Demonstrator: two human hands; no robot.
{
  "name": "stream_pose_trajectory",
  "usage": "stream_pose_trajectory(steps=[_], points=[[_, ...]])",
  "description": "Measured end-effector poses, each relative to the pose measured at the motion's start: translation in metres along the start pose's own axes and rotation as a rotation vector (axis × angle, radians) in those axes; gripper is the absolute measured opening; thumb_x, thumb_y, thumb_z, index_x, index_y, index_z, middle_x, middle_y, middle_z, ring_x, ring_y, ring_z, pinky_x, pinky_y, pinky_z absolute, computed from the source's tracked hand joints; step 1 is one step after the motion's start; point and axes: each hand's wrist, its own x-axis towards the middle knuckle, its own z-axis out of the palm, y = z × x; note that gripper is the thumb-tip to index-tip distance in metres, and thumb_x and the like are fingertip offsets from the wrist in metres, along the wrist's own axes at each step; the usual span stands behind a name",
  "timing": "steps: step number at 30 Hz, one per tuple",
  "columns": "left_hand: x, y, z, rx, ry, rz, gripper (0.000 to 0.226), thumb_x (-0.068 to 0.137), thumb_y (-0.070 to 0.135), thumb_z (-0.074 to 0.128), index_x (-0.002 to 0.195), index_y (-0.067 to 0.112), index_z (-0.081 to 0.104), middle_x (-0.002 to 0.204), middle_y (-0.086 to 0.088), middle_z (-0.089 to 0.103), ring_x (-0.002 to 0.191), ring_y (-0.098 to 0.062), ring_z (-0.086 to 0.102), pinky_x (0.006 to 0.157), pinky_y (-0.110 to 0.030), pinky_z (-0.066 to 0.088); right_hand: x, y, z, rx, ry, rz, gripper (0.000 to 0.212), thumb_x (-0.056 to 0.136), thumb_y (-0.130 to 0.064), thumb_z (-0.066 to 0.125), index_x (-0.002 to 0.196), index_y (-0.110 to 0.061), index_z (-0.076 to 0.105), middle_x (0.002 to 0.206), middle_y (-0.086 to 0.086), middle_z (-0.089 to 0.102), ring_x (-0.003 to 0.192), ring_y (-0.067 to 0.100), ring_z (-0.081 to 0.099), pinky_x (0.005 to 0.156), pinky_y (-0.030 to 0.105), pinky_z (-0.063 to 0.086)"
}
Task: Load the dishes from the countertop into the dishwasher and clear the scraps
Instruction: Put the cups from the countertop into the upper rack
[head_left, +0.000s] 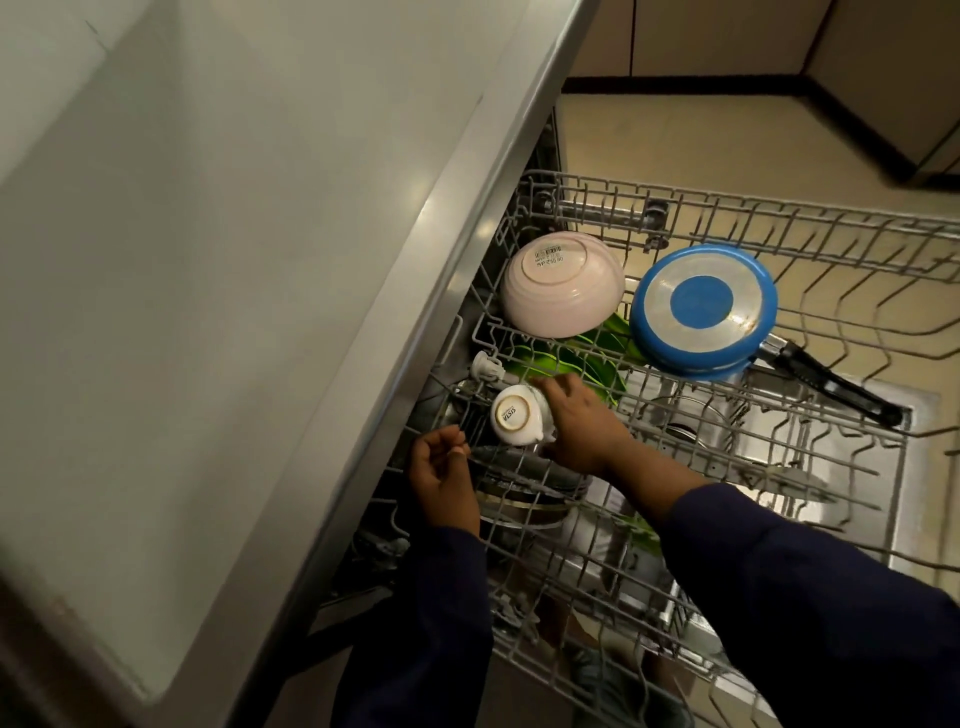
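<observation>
The right hand (576, 426) curls its fingers (550, 387) around a small white ceramic cup (514, 415), held upside down so its ringed base with printed lettering faces up, at the near-left corner of the pulled-out grey wire upper rack (727, 208) of the dishwasher. The left hand (441, 467), just left of the cup, has fingers loosely bent near a rack wire; whether it pinches anything I cannot tell. Beyond the cup on the rack sits an inverted pale pink ribbed bowl (561, 286) with a barcode sticker. Right of the bowl lies an upturned blue frying pan (704, 306) with a black handle.
</observation>
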Motion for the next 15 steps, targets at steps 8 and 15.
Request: stream_pose_trajectory(steps=[8, 15], points=[[-0.042, 0.050, -0.012, 0.051, -0.107, 0.047, 0.035, 0.085, -0.014, 0.045, 0.077, 0.020, 0.053, 0.080, 0.004, 0.057, 0.078, -0.007, 0.054, 0.074, -0.015, 0.045, -0.044, -0.033, -0.049, 0.278, 0.244, 0.080, 0.019, 0.085, -0.009, 0.058, 0.103, -0.008, 0.059, 0.108, 0.013, 0.060, 0.098, 0.030, 0.058, 0.080, 0.034, 0.047], [-0.090, 0.131, -0.031, 0.190, -0.194, 0.242, 0.023, 0.084, -0.002, 0.052, 0.096, 0.014, 0.061, 0.090, 0.004, 0.062, 0.080, -0.005, 0.058, 0.069, -0.001, 0.044, -0.092, -0.113, -0.122, 0.424, 0.467, -0.063, 0.014, 0.090, -0.014, 0.055, 0.096, -0.010, 0.067, 0.094, 0.007, 0.070, 0.083, 0.018, 0.060, 0.073, 0.028, 0.047]])
